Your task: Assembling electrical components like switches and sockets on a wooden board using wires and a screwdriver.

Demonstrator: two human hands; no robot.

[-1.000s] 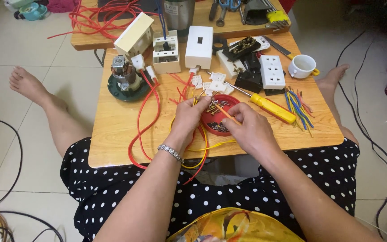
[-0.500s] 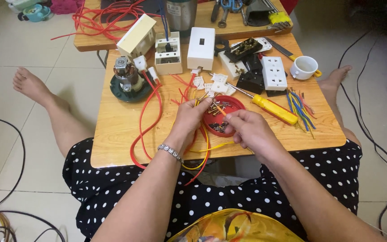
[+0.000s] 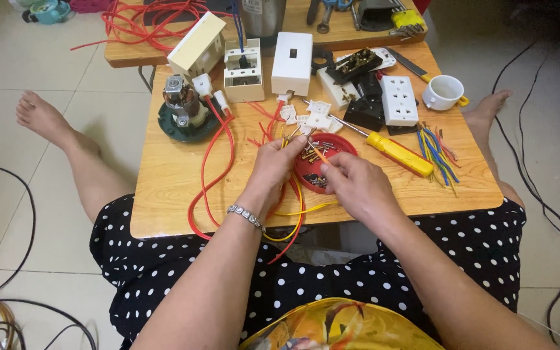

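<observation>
Comparing with a second earlier, little is changed: both hands are kept over the red dish (image 3: 341, 144) of small screws on the worktop (image 3: 163, 188). A thin orange wire (image 3: 319, 153) is pinched by the left hand (image 3: 273, 167) and the right hand (image 3: 351, 185), both closed narrowly. A yellow-handled screwdriver (image 3: 396, 153) lies just beyond the right hand, untouched.

Home floor workspace: tiled floor (image 3: 46, 65), low wooden table (image 3: 163, 194) (person seated barefoot), socket parts (image 3: 399, 98), red wires (image 3: 144, 19).

Hands hide part of red dish (image 3: 343, 144) (contents indistinct).
</observation>
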